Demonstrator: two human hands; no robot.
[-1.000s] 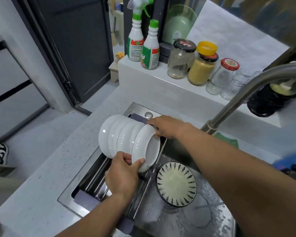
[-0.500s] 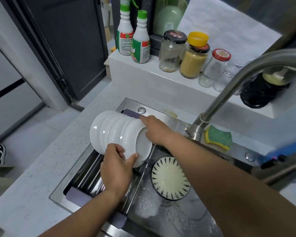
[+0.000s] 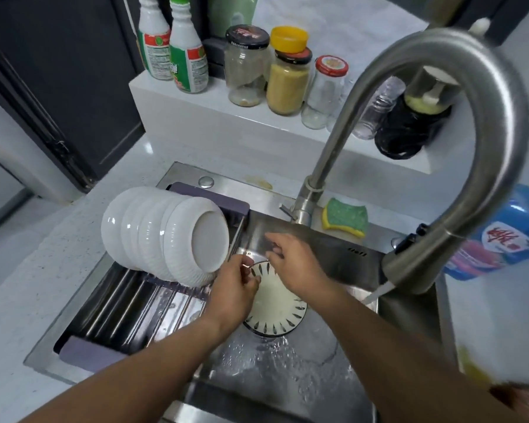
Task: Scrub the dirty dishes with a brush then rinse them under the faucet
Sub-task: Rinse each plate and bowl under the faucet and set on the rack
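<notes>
A bowl with a dark leaf-pattern rim (image 3: 277, 315) sits upright on the sink floor (image 3: 290, 370). My left hand (image 3: 234, 286) pinches its near-left rim. Over the bowl's far side hovers my right hand (image 3: 297, 267), fingers apart and holding nothing. A row of white ribbed bowls (image 3: 162, 233) lies on its side on the roll-up drying rack (image 3: 126, 309), left of the sink. The curved steel faucet (image 3: 483, 96) arches over the sink, and a thin stream of water (image 3: 376, 294) runs from its head, to the right of the bowl.
A green-and-yellow sponge (image 3: 345, 217) lies on the sink ledge beside the faucet base. Cleaner bottles (image 3: 171, 47) and glass jars (image 3: 287, 74) stand on the raised white shelf behind. A blue detergent pouch (image 3: 501, 230) sits at the right. White counter (image 3: 43, 270) surrounds the sink.
Both hands let go of the white bowls, which stay on the rack, and moved right and down to the patterned bowl. The view shifted right, showing the whole faucet.
</notes>
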